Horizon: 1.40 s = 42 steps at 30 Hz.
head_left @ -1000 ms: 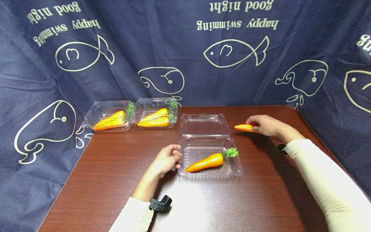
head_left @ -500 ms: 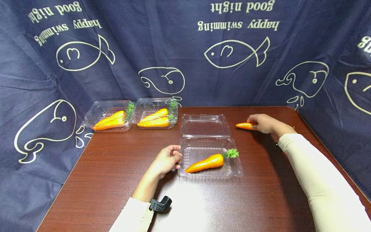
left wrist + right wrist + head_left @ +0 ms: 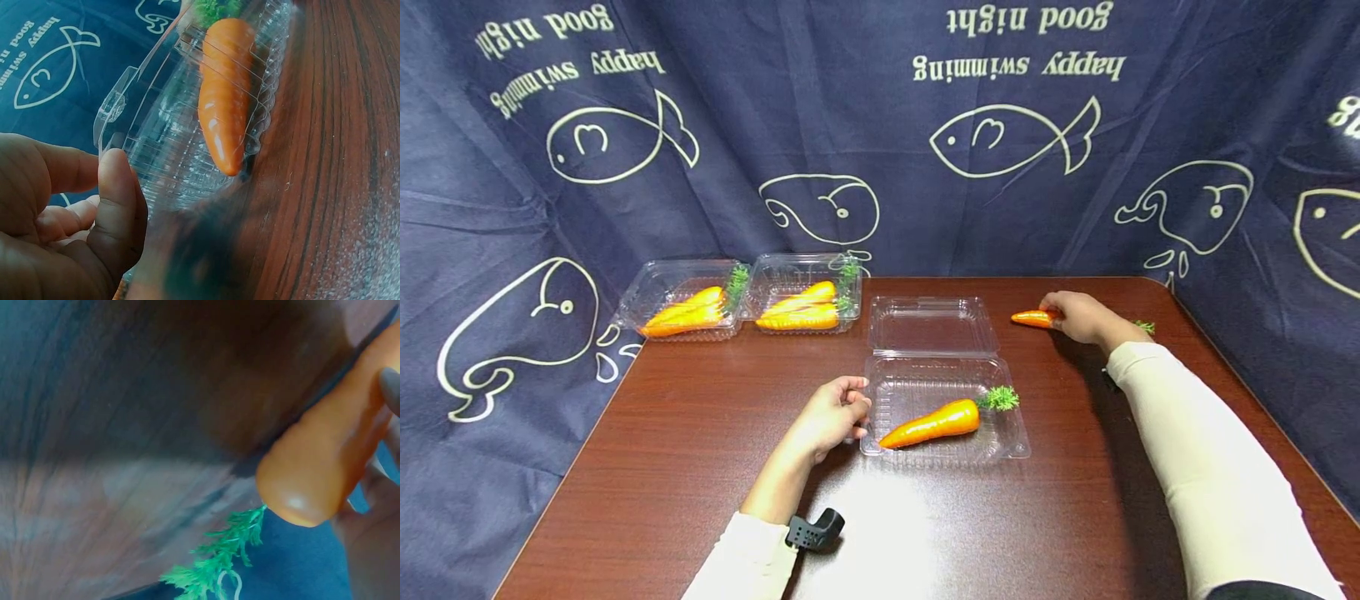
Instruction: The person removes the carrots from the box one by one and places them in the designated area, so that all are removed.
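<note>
An opened clear plastic clamshell box (image 3: pixel 917 385) lies at the table's middle, its lid (image 3: pixel 931 325) folded back flat on the far side. Inside the base rests one orange carrot (image 3: pixel 932 423) with a green tuft. At the box's left edge, my left hand (image 3: pixel 831 417) pinches the rim between thumb and fingers; the left wrist view shows the thumb (image 3: pixel 119 200) against the clear plastic. Farther back on the right, my right hand (image 3: pixel 1078 317) grips a second carrot (image 3: pixel 1032 318) around its body. Its thick end and green tuft (image 3: pixel 219 556) show in the right wrist view.
Two clear boxes stand at the back left, side by side. The left box (image 3: pixel 647 287) and the right box (image 3: pixel 775 275) each hold carrots with green tops. A dark blue curtain (image 3: pixel 895 225) hangs behind the brown table (image 3: pixel 700 467).
My right hand has shifted slightly away with the carrot, and its forearm has swung left. The carrot's green tuft now shows beyond the wrist. My left hand and the middle box stay put.
</note>
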Motion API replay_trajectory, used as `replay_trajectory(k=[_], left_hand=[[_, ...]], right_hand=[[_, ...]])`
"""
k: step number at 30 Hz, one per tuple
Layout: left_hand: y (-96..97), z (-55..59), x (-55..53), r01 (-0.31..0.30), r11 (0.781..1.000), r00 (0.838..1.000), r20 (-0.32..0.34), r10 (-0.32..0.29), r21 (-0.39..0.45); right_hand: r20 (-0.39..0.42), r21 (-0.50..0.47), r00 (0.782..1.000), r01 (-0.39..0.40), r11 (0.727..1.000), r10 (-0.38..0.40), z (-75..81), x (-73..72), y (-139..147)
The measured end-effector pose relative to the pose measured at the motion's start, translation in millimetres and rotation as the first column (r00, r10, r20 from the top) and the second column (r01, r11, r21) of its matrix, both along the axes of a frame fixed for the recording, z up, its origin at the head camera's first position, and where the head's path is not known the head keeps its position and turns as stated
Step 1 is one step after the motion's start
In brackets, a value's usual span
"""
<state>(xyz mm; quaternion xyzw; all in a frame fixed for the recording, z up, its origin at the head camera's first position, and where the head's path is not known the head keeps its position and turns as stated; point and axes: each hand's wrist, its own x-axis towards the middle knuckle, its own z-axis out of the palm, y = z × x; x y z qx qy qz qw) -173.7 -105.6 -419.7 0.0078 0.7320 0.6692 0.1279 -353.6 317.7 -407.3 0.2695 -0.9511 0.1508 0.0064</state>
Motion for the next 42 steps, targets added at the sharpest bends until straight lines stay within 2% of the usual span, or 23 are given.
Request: replay_trajectory(k=[4,9,15,24,30,37,42], left_hand=[[-0.1,0.7,0.9,0.002,1.000,1.000,0.005,-0.002,0.001],[0.1,1.6,1.3,-0.001,1.000,1.000,0.002,0.001,0.003],[0.2,1.6,0.9,-0.006,1.000,1.000,0.004,0.006,0.000],[0.8,0.2,0.7,0.001,1.000,1.000,-0.002,-0.001,-0.002],[0.7,-0.3,0.1,-0.005,1.000,1.000,-0.006,0.005,-0.005],[0.4,-0.7,0.1,0.002,1.000,1.000,-0.006,-0.002,0.004],[-0.1,-0.8,-0.1,0.002,1.000,1.000,-0.003,-0.002,0.009]], right_hand=[[-0.041,-0.005,0.999,0.002,1.000,-0.003,-1.0,1.8,-1.2],[-0.072,0.011,0.996,0.044,0.999,-0.043,-1.9,5.8,-2.5],[-0.078,0.034,0.996,0.055,0.998,-0.052,-1.6,8.8,-1.6],[-0.065,0.055,0.997,0.046,0.997,-0.042,3.0,9.4,-6.9],[-0.078,0.042,0.997,0.009,0.999,-0.006,9.1,9.3,-13.3],[-0.033,0.023,0.998,-0.044,0.999,0.045,8.5,10.7,-16.9],[-0.001,0.017,0.999,-0.044,0.999,0.044,7.8,12.8,-18.8]])
